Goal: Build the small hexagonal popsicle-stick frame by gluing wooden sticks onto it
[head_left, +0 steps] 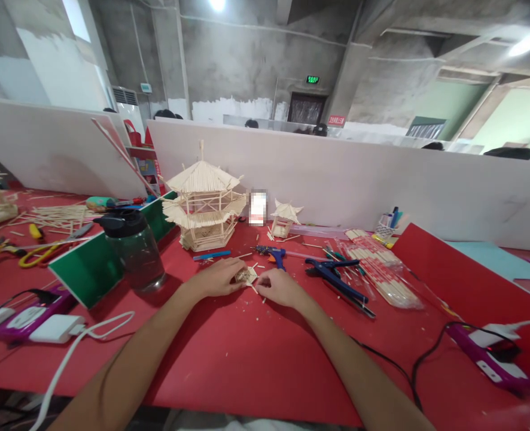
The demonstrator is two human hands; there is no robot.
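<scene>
My left hand [220, 277] rests low over the red tabletop, its fingers curled on the edge of a small flat wooden-stick piece [247, 275]. My right hand [277, 287] is closed in a pinch just right of that piece, at the end of a short wooden stick [252, 288]. The fingertips partly hide both. Behind the hands lies a blue glue gun [274, 256]. Farther back stand a large two-roofed stick pavilion [204, 206] and a small stick pavilion [285, 218].
A dark water bottle [134, 254] stands left beside a green board [92, 263]. Blue-handled cutters [339, 278] and bagged wooden sticks [384, 269] lie right. Purple power strips [489, 362] with cables sit at both sides. A white partition [359, 179] closes the back.
</scene>
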